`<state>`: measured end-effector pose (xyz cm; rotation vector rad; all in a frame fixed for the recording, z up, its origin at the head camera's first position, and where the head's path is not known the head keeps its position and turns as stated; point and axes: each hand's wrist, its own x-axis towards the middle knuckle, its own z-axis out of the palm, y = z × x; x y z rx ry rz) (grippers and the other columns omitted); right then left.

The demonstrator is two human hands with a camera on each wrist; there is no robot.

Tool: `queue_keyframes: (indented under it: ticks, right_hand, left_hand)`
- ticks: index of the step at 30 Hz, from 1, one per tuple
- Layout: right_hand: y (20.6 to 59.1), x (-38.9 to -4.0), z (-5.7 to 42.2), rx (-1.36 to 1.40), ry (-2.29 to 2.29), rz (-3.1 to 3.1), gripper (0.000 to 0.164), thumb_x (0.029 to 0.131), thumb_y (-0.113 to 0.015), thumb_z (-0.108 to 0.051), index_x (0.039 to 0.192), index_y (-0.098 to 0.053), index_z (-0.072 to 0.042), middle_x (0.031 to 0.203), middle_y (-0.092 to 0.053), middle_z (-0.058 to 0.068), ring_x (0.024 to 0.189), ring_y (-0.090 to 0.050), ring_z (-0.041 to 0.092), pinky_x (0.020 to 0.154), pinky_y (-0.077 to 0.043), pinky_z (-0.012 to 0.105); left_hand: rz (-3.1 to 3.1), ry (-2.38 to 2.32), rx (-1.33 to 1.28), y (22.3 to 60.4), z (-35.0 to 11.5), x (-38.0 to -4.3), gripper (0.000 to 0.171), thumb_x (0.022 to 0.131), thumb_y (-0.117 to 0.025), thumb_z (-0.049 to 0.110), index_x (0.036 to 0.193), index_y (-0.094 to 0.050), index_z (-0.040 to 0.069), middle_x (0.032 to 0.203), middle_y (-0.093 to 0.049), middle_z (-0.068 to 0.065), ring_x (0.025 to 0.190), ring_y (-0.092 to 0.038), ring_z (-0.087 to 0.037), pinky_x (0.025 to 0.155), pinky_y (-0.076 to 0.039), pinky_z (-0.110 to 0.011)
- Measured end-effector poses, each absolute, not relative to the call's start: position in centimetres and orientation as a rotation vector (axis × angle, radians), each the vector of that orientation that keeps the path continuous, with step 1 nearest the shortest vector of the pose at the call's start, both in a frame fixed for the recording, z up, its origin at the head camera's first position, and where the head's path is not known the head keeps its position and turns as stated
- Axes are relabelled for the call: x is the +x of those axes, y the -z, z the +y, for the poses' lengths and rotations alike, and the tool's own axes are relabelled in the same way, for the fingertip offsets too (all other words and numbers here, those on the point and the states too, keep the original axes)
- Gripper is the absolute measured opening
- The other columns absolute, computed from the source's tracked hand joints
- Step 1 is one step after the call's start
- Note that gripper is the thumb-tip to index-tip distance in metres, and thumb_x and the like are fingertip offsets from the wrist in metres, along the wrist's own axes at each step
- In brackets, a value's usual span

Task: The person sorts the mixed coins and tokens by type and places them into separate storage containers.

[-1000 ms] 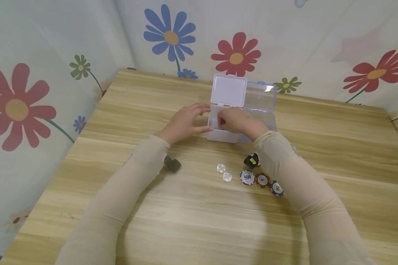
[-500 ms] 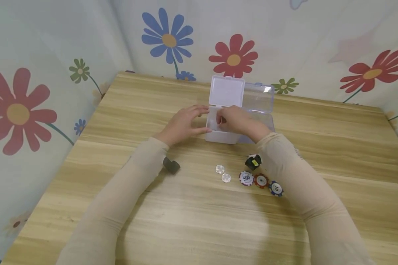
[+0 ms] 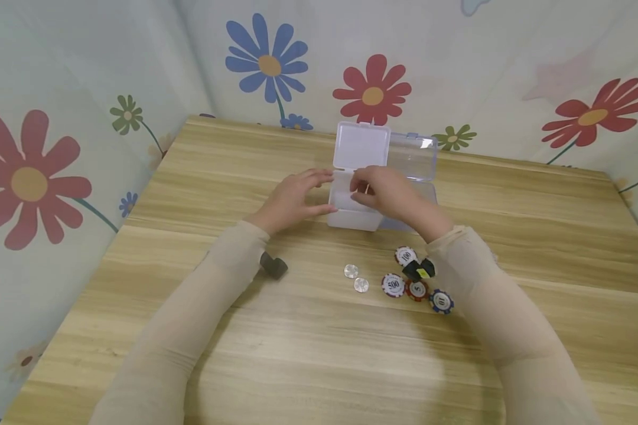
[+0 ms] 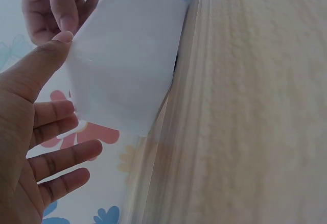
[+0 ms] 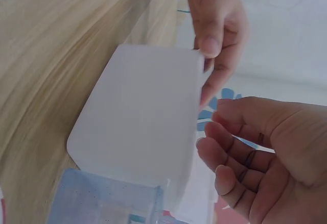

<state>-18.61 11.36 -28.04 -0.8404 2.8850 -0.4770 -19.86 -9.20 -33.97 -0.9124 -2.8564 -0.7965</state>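
A white plastic box [image 3: 354,220] stands at the back of the table, its white lid [image 3: 362,146] raised. My left hand [image 3: 289,199] touches its left rim, thumb at the near corner and straight fingers at the far one. Over the box hovers my right hand [image 3: 390,192], fingers loosely bent; the right wrist view shows nothing between thumb and fingertips. Against the box's right side sits a clear bluish box [image 5: 102,196], its clear lid [image 3: 413,156] also raised. The bottom of the white box is partly covered by the right hand.
On the wooden table [image 3: 298,354] lie two silver coins [image 3: 351,271] and several poker chips [image 3: 393,285], to the right of the coins. Black fittings [image 3: 273,265] hang at both wrists. A flower-patterned curtain [image 3: 441,65] runs behind and left of the table.
My right hand has lifted slightly and drawn right, out of the white box, its fingers loosening. The 100 chip has come into view. My left hand stays at the rim.
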Motion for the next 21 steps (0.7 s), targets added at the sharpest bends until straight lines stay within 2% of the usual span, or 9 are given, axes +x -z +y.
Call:
queue_keyframes:
  ticks: [6, 14, 21]
  right_hand:
    - [27.8, -16.8, 12.1, -0.867, 0.558, 2.908, 0.019, 0.085, -0.06, -0.02, 0.098, -0.061, -0.007, 0.084, -0.062, 0.004, 0.076, -0.054, 0.016, 0.068, -0.047, 0.028]
    - [28.4, -14.6, 12.5, -0.981, 0.57, 2.889, 0.015, 0.084, -0.063, -0.021, 0.095, -0.063, -0.01, 0.08, -0.063, 0.0, 0.071, -0.055, 0.012, 0.064, -0.047, 0.025]
    - [29.2, -12.9, 12.8, -1.011, 0.614, 2.851, 0.012, 0.084, -0.063, -0.017, 0.093, -0.064, -0.01, 0.079, -0.062, -0.003, 0.072, -0.056, 0.009, 0.065, -0.047, 0.025]
  left_hand:
    - [-2.852, 0.807, -0.912, 34.2, -9.1, -20.0, 0.065, 0.078, -0.063, 0.049, 0.131, -0.046, 0.015, 0.137, -0.045, 0.001, 0.111, -0.054, -0.018, 0.098, -0.04, -0.039]
    - [-2.845, 0.804, -0.92, 34.3, -9.2, -20.1, 0.065, 0.078, -0.063, 0.048, 0.13, -0.046, 0.015, 0.137, -0.046, 0.001, 0.11, -0.055, -0.018, 0.097, -0.041, -0.039]
    - [-2.825, 0.811, -0.928, 34.3, -9.2, -20.3, 0.065, 0.077, -0.064, 0.047, 0.13, -0.047, 0.014, 0.136, -0.047, 0.0, 0.11, -0.055, -0.019, 0.097, -0.041, -0.039]
